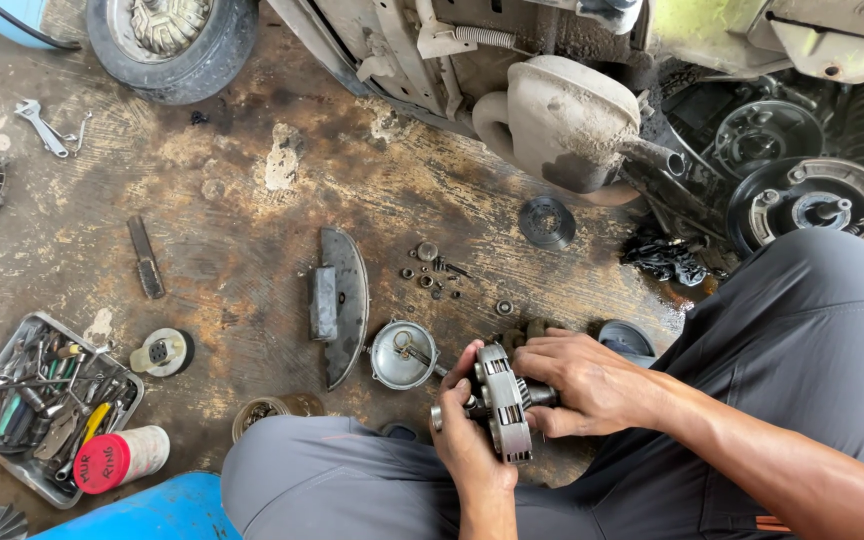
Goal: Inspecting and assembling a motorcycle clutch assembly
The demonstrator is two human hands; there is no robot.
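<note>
Grey-trousered knees frame the near edge of a stained workshop floor (242,200), where a crouching person works a round metal clutch assembly (505,403) held on edge between both hands. The left hand (462,430) is closed around its near side from below, thumb up against the rim; the right hand (584,380) is wrapped over the hub on the far side, fingers curled tight. The step in hand looks like stripping or refitting the unit, and the next move would likely call for a firm counter-grip from one hand while the other turns or pulls at the centre. Just beyond the hands lie a small round metal cover (403,354), a curved metal plate (340,300) and loose nuts and washers (432,270). A tray of hand tools (42,400) sits by the floor's near left corner; a dusty scooter engine casing (562,120) stands at the far edge.
</note>
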